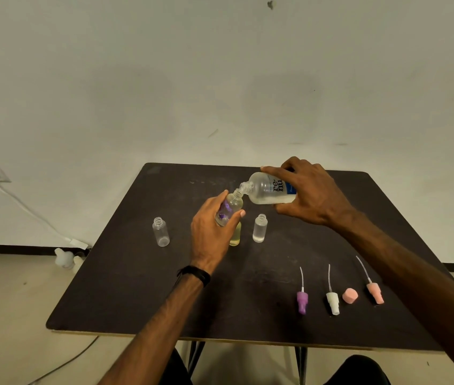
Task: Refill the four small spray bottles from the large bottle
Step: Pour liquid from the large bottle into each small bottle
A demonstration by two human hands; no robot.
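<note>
Left hand (210,232) gripped a small spray bottle (230,208) mid-frame, tilted up-right, while right hand (310,195) clutched the large bottle (266,191) lying near-horizontal, its mouth leftward, right at the small neck.

The left hand (211,228) hides most of the yellow-tinted small clear plastic bottle (235,237); liquid flow cannot be discerned.

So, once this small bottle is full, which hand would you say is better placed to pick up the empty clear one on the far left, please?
Left, probably. The left hand is nearer the empty clear small bottle, while the right hand grips the large frosted bottle and would have to cross over.
</note>
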